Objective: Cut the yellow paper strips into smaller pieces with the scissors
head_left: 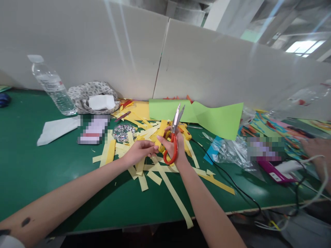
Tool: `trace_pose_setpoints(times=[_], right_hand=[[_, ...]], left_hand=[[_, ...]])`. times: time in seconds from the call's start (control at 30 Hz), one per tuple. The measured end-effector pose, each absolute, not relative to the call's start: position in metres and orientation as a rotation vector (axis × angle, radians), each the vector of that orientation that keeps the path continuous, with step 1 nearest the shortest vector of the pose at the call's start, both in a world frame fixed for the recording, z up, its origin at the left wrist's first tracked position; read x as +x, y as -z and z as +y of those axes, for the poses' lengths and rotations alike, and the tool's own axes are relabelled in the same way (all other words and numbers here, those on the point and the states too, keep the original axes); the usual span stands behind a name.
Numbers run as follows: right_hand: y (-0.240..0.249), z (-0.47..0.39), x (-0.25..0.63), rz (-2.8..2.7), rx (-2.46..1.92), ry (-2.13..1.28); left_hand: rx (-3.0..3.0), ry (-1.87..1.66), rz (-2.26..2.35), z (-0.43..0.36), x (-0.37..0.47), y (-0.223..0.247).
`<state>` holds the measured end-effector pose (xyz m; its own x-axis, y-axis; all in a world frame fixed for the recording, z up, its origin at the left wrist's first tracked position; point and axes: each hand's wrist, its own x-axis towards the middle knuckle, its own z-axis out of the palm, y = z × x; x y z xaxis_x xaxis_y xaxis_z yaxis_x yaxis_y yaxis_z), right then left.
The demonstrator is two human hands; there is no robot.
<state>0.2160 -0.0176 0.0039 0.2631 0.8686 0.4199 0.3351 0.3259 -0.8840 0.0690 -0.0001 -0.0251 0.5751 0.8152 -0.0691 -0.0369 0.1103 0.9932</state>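
Observation:
My right hand [173, 143] is closed around red-handled scissors [174, 146], their metal blades pointing up and away. Close beside it, my left hand [141, 150] is pinched at the fingertips on yellow paper [159, 140], partly hidden by the fingers. A long pale yellow paper strip [173, 191] runs from below the fingertips to the table's front edge and hangs slightly over it. Many cut yellow strips [143, 182] lie in a loose heap under and around both hands. A clear container of small shiny beads [124, 133] is left of the heap.
Light green paper [219, 119] leans along the divider. A yellow tool [185, 131] with a black cord lies behind my right hand. Left are a phone [93, 130], a bottle [55, 89] and a patterned pouch [90, 89]. Another person's hand [317, 151] is at right, near plastic wrap [230, 151].

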Motion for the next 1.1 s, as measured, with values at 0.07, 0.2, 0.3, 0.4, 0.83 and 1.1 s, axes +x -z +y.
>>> trace_pose_setpoints(times=[0.07,0.2,0.3,0.4,0.83,1.1], right_hand=[[-0.003,-0.018,0.215,-1.305,-1.248,-0.548],[-0.002,-0.017,0.216,-1.316,-1.238,-0.547],[-0.004,-0.018,0.216,-1.313,-1.256,-0.548],[-0.005,-0.019,0.215,-1.301,-1.269,-0.562],[-0.002,-0.017,0.216,-1.240,-1.259,-0.621],[-0.003,-0.018,0.218,-1.229,-1.264,-0.604]], left_hand=[[1.331,-0.727,0.757,-0.001,0.069,0.026],[1.344,-0.730,0.780,-0.001,0.070,0.027],[1.344,-0.715,0.777,-0.001,0.071,0.028],[1.350,-0.686,0.763,0.000,0.071,0.029],[1.339,-0.669,0.759,-0.001,0.071,0.027],[1.363,-0.639,0.785,-0.004,0.071,0.019]])
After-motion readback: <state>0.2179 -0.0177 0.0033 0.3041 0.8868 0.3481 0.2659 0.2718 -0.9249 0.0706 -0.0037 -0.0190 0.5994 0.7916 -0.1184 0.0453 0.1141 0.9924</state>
